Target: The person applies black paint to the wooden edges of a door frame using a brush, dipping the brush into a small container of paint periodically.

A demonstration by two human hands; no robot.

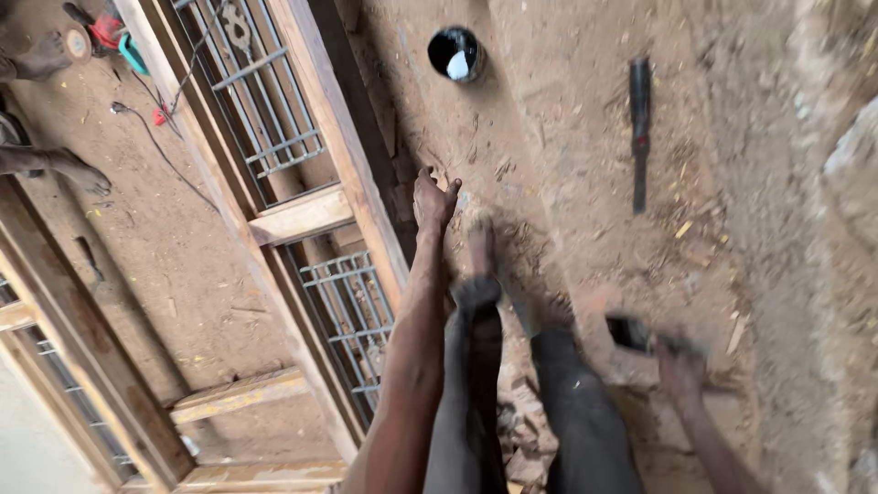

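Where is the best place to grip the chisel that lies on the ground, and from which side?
Probably the chisel is best gripped by its thick dark handle, the far end. It lies flat and alone on the sandy ground, narrow blade toward the person, so come from above and close the fingers across the handle.

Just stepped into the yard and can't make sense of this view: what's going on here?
A person sits on sandy ground beside a wooden frame with metal grilles. Their left hand reaches toward the frame's edge; their right hand grips a dark, blurred tool. A chisel and a black container lie ahead.

Right hand [679, 364] blurred; its dark tool [629, 332] unclear.
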